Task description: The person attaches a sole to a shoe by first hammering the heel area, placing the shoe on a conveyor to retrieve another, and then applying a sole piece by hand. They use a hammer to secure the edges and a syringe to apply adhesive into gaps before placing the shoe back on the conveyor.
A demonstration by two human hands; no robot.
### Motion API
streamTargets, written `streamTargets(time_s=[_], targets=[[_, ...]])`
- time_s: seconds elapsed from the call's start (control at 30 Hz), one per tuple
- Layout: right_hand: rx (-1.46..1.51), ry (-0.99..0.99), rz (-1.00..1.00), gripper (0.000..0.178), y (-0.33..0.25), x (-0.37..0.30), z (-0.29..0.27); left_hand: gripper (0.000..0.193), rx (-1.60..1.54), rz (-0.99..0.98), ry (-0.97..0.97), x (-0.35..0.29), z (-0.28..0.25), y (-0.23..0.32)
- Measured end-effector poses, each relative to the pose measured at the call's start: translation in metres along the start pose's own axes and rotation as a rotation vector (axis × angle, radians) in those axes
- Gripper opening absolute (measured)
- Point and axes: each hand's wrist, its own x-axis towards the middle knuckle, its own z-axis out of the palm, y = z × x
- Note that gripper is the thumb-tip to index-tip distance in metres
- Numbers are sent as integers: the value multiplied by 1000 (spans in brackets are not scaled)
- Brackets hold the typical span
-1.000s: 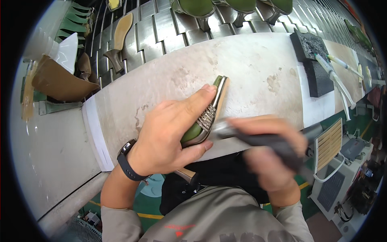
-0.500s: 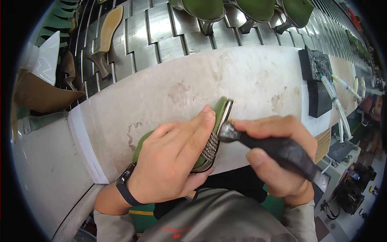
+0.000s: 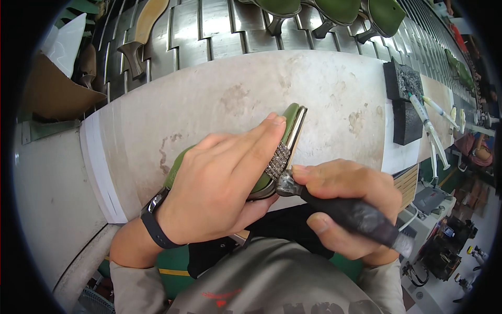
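A green shoe [image 3: 293,113] with a sparkling beaded band [image 3: 278,160] lies tilted on its side, its pale sole edge facing right. My left hand [image 3: 209,180] is wrapped over it from the left, fingers pressed together along the upper, hiding much of the shoe. In my right hand [image 3: 348,180] is a hammer-like hand tool [image 3: 361,215] with a dark wrapped grip and a rounded metal head. Fingers and thumb close round the grip. The metal head touches or nearly touches the shoe's sole edge just below the beaded band.
Beneath my hands is a stained whitish work surface [image 3: 329,94]. Beyond it runs a slatted metal conveyor [image 3: 225,44] carrying several green shoes [image 3: 334,11] and a tan sole piece with a heel [image 3: 151,21]. Black blocks [image 3: 408,123] and syringe-like tubes [image 3: 426,119] stand at right; a cardboard box [image 3: 63,91] at left.
The tool's metal head has slid nearer to me along the shoe's edge, from beside the band to below it. My left hand keeps its hold, and the view has shifted slightly.
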Motion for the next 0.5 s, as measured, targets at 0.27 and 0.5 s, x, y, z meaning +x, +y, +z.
streamTargets(time_s=[0.27, 0.5], targets=[[-329, 276, -183, 37, -4, -43, 72, 104, 0, 34, 24, -5, 2, -2], [-338, 237, -224, 37, -9, -35, 97, 106, -34, 128, -38, -13, -9, -15]])
